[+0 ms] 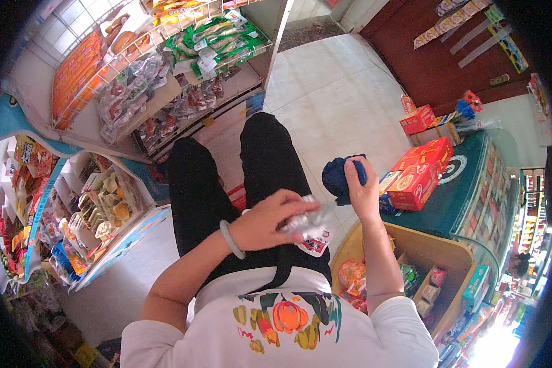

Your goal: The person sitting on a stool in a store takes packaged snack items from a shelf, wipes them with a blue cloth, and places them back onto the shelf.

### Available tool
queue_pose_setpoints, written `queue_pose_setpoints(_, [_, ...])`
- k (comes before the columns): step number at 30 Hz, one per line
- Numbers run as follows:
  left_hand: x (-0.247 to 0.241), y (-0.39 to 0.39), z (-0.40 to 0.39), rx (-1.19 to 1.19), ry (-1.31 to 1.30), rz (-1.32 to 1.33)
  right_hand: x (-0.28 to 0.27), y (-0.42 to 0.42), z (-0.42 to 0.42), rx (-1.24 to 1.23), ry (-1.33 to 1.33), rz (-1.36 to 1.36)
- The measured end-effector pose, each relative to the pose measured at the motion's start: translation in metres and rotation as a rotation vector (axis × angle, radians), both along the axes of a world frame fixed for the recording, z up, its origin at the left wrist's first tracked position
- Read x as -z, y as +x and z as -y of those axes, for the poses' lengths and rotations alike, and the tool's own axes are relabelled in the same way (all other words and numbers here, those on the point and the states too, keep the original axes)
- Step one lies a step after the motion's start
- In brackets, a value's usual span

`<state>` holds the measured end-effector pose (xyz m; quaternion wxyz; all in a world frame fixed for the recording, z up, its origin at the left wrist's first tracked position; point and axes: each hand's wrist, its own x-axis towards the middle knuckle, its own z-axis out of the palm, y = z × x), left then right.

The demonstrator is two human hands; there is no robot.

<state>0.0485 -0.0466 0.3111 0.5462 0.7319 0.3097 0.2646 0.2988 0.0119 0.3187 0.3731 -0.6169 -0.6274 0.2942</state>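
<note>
My left hand [269,223], with a pale bracelet on the wrist, grips a clear plastic snack packet [310,221] above my lap. The packet is blurred, and a white and red printed part hangs below the fingers. In my right hand [364,184] is a bunched dark blue cloth [336,177], pinched under the thumb. It is held out to the right of my knees, apart from the packet. My legs in black trousers [271,152] lie beneath the left hand.
Ahead on the left, a wire-fronted rack [165,85] holds green packets [216,41] and clear packets [135,89]. A blue-edged snack display [73,158] stands farther left. On the right are a wooden bin [446,248] of sweets and a dark green counter [446,198] bearing red boxes [421,177].
</note>
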Motion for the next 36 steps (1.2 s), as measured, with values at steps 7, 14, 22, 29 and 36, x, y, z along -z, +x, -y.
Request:
queue_pose_setpoints(7, [0.030,-0.036,-0.010,-0.187,-0.385,0.391,0.001,-0.024,-0.005,-0.116,0.010,0.003])
queue_pose_setpoints(14, [0.013,-0.062,-0.027,-0.478,-0.786,0.930,-0.018,-0.046,-0.014,-0.104,0.099,-0.109])
queue_pose_setpoints(22, [-0.014,-0.015,-0.030,-0.451,-0.948,1.097,-0.086,-0.135,-0.051,-0.487,0.552,0.046])
queue_pose_setpoints(29, [-0.029,-0.029,-0.031,-0.590,-0.983,1.465,-0.071,-0.148,-0.017,-0.717,0.557,0.336])
queue_pose_setpoints(36, [-0.027,-0.044,-0.031,-0.494,-0.880,1.542,-0.081,-0.138,0.010,-0.972,0.551,0.472])
